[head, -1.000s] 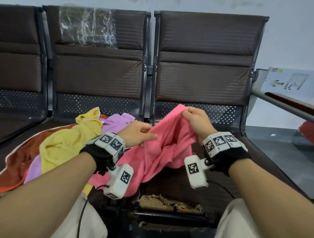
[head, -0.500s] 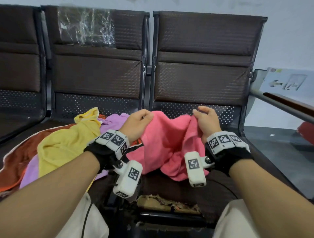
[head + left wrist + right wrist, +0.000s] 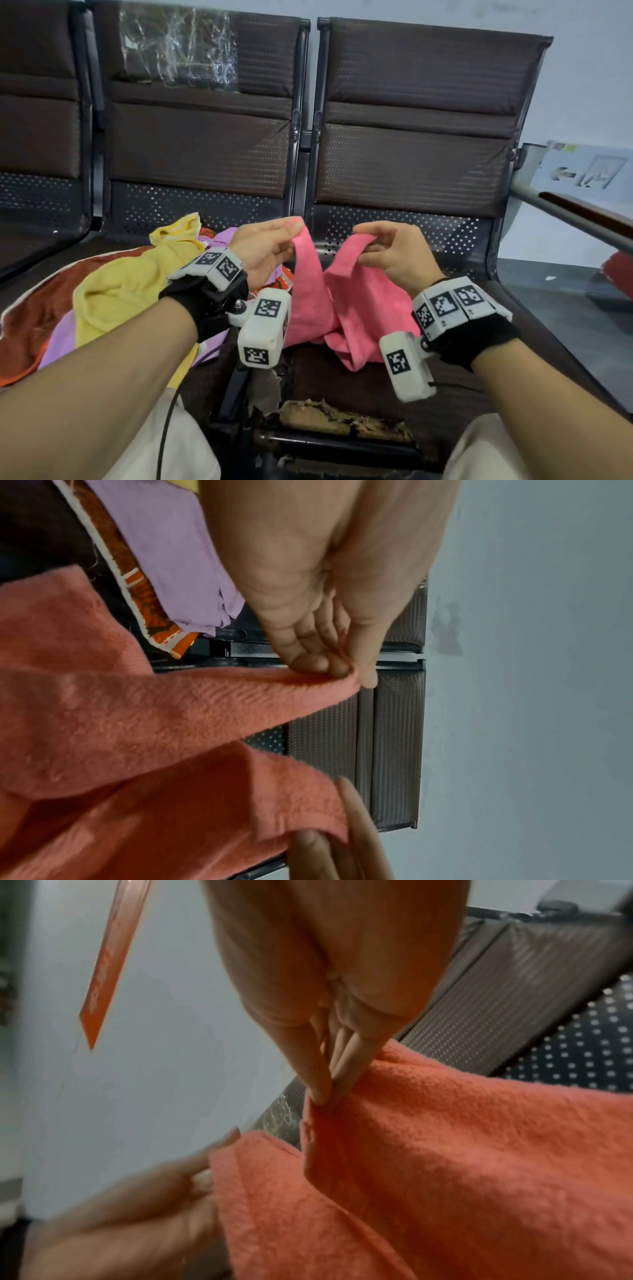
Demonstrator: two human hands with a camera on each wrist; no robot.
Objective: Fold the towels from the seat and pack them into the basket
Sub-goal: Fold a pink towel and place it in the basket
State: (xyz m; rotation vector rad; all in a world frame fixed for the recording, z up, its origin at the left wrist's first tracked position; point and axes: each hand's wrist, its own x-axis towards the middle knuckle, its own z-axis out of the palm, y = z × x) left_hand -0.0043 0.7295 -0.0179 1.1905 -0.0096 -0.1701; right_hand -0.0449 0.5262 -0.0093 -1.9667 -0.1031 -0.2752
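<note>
The soft pink towel (image 3: 318, 308) hangs over the dark brown padded seat (image 3: 342, 387), held up by two corners. The left hand (image 3: 265, 251) pinches one corner and the right hand (image 3: 394, 255) pinches the other. Pull both corners apart evenly so it opens flat before folding.

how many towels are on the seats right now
4 visible: the pink terry towel pinched by the left hand and right hand; a yellow towel, lilac towel and rust-brown towel piled left. More may be buried.
</note>
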